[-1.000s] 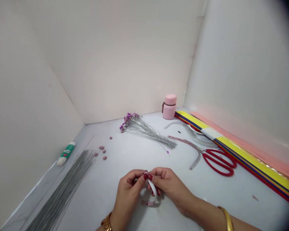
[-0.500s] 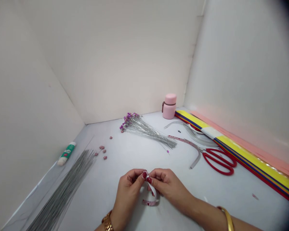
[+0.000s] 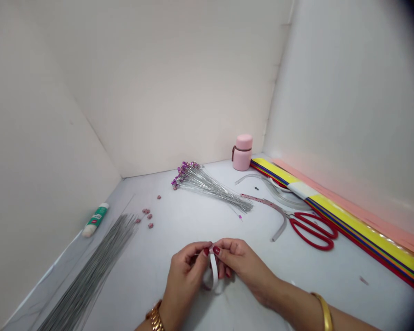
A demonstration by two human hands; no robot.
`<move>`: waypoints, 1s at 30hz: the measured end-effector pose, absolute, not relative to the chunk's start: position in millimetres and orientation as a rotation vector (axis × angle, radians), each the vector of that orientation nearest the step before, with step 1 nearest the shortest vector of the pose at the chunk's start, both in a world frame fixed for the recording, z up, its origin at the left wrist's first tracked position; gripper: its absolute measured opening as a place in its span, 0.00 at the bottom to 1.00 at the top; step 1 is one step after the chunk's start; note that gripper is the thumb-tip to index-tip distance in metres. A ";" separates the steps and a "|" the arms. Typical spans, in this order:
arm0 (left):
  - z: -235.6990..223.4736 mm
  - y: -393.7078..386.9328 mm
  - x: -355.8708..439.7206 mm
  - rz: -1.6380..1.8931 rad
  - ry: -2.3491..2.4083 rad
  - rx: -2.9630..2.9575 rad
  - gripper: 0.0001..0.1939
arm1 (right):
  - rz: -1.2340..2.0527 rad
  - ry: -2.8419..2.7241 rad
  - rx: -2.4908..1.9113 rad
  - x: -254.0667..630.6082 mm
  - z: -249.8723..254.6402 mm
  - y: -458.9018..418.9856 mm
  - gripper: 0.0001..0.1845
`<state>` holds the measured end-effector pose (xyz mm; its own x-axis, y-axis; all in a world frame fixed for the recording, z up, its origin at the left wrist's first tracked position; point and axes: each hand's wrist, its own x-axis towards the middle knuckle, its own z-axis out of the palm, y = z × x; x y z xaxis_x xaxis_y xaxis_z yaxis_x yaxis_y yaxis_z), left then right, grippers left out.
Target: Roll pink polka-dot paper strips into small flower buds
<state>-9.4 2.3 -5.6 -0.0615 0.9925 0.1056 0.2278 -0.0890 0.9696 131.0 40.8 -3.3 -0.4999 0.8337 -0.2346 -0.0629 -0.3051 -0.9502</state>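
Observation:
Low in the middle of the view, my left hand [image 3: 185,271] and my right hand [image 3: 237,264] meet fingertip to fingertip. Both pinch the top of a narrow white paper strip [image 3: 213,275], which hangs down from the thumbs and curls into a loop just above the white table [image 3: 179,225]. The fingers of both hands are closed on the strip. A gold watch sits on my left wrist and a gold bangle on my right.
A bundle of plain grey wires [image 3: 89,276] lies at the left beside a glue tube [image 3: 94,220]. Wires tipped with purple beads [image 3: 207,184], small paper rolls [image 3: 147,217], spare strips [image 3: 274,209], red scissors [image 3: 312,228], a pink jar [image 3: 243,152] and coloured paper sheets [image 3: 348,220] lie behind and right.
The strip's hanging loop has turned: its pink patterned face no longer shows below the fingers, only the white side. Both hands stay nearly in place, pinching the strip.

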 end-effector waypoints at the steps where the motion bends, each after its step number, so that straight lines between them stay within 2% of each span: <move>1: -5.7 3.1 -9.4 1.212 1.377 1.364 0.13 | 1.873 -1.312 -1.021 131.1 -2.7 40.9 0.22; 15: -3.8 7.6 -7.7 1.251 1.425 1.193 0.07 | 1.915 -1.347 -1.031 132.0 -8.8 39.7 0.13; 21: -5.9 5.6 -11.7 1.286 1.503 1.448 0.04 | 1.973 -1.270 -0.978 132.2 -2.7 38.2 0.16; 30: -3.3 5.2 -15.2 1.256 1.353 1.701 0.07 | 1.922 -1.217 -0.954 133.0 -2.4 40.8 0.18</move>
<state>-15.2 5.2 -3.3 0.0227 0.9553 0.2948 0.3648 -0.2825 0.8872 133.0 40.8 -2.4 -0.5145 0.8265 -0.2284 -0.1466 -0.3472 -0.9262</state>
